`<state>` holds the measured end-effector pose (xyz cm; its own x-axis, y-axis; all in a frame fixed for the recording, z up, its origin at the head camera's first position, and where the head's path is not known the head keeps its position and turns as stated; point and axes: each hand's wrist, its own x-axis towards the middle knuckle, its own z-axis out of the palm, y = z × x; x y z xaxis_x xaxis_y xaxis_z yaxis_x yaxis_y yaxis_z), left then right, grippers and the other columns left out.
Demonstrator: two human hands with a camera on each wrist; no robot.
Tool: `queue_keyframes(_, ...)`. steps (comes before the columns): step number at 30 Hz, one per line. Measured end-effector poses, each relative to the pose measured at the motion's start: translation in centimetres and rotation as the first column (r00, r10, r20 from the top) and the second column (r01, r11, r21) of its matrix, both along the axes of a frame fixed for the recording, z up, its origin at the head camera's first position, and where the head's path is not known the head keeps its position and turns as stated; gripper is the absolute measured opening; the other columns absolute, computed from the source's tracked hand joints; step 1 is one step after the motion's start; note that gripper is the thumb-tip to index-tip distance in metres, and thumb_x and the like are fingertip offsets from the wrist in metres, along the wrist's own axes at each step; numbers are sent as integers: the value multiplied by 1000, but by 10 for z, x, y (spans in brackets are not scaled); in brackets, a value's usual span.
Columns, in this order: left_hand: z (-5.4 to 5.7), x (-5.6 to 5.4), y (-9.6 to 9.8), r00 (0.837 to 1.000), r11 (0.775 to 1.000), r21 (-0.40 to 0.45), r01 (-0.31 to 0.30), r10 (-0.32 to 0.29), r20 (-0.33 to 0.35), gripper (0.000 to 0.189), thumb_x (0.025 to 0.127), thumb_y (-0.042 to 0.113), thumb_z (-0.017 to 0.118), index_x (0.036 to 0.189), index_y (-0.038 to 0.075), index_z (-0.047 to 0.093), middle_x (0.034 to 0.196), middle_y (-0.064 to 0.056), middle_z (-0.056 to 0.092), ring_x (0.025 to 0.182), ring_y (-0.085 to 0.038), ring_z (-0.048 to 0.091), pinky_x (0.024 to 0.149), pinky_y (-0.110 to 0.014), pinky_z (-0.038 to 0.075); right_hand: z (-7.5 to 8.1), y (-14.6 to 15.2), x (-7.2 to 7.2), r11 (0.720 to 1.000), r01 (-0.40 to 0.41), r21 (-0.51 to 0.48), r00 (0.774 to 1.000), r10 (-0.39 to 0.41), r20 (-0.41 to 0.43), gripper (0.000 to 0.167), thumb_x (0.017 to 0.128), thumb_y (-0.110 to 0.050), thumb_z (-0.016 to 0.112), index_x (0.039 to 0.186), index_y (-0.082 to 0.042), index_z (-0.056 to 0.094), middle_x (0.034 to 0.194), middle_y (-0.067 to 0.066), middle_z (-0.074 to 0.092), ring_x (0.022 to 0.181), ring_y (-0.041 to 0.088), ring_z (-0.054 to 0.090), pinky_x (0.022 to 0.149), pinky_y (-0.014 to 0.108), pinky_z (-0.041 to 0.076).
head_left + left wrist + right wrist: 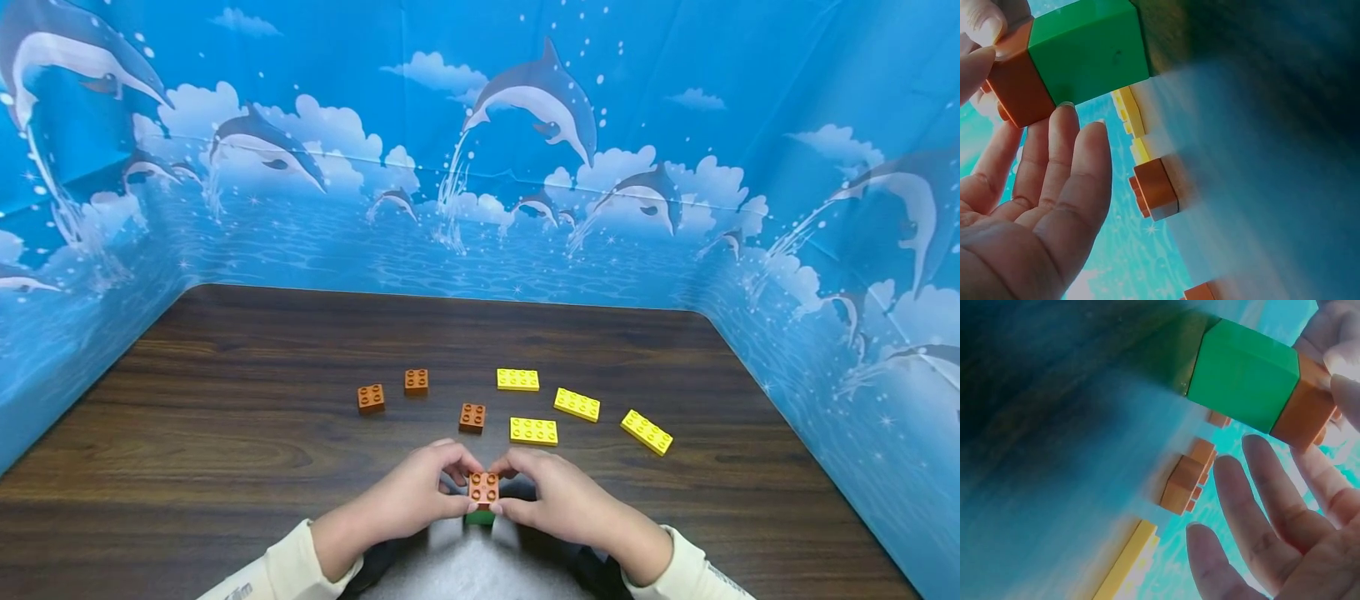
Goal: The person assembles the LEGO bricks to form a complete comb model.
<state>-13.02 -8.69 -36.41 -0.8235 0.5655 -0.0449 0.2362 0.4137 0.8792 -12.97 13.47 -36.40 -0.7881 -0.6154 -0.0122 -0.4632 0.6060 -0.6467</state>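
A brown toy brick (483,489) with a square of studs sits flush on top of a taller green block (480,517), which stands on the table near its front edge. My left hand (423,492) pinches the brown brick from the left, and my right hand (551,497) pinches it from the right. The left wrist view shows the green block (1088,56) below the brown brick (1019,78), touching it. In the right wrist view the lower right fingers (1263,481) are spread off the green block (1244,375).
Beyond the hands lie three loose brown bricks, one nearest (472,417) and two farther left. Several flat yellow bricks (533,431) lie to the right of them. A blue dolphin-print curtain (465,233) stands along the back and sides of the dark wooden table (247,375).
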Motion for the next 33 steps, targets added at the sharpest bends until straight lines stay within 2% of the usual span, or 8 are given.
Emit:
queue_keyframes(5, -2, 2, 0, 1000, 1000, 18, -1, 1, -5, 25, 80, 4, 76, 102, 5, 65, 97, -3, 56, 91, -21, 57, 71, -24, 51, 3, 3, -1, 998, 2, -59, 998, 2, 64, 36, 91, -37, 66, 118, -13, 62, 114, -3, 65, 110, 19, 59, 93, 44, 48)
queue_keyframes(10, -2, 4, 1, 1000, 1000, 27, -4, 5, -13, 24, 79, 3, 75, 101, 4, 65, 97, -3, 56, 90, -22, 57, 70, -23, 51, 7, 9, -7, 992, 71, -105, 994, -61, 96, 44, 93, -37, 63, 125, -6, 59, 122, 7, 63, 115, 25, 56, 97, 54, 43)
queue_keyframes(19, 1, 3, 0, 1000, 1000, 4, -7, 7, -6, 25, 80, 4, 75, 102, 4, 65, 97, -3, 56, 91, -21, 57, 73, -28, 52, 5, 18, -25, 979, 180, -98, 983, -177, 44, 43, 90, -29, 68, 126, -8, 59, 125, 5, 60, 116, 25, 56, 97, 54, 43)
queue_keyframes(27, 3, 2, 1, 1000, 1000, -8, -6, 6, -13, 25, 80, 4, 75, 102, 5, 65, 98, -3, 56, 90, -20, 56, 72, -24, 50, -2, 23, -37, 975, 222, -31, 975, -222, -13, 41, 88, -21, 72, 125, -9, 60, 124, 5, 61, 117, 25, 56, 97, 51, 43)
queue_keyframes(33, 3, 1, 1, 1000, 1000, -22, -5, 5, 6, 25, 80, 5, 75, 103, 5, 65, 99, -3, 56, 91, -20, 57, 71, -25, 51, -7, 26, -44, 968, 249, 45, 966, -245, -78, 39, 88, -23, 71, 125, -13, 61, 124, 2, 61, 117, 24, 56, 97, 49, 44)
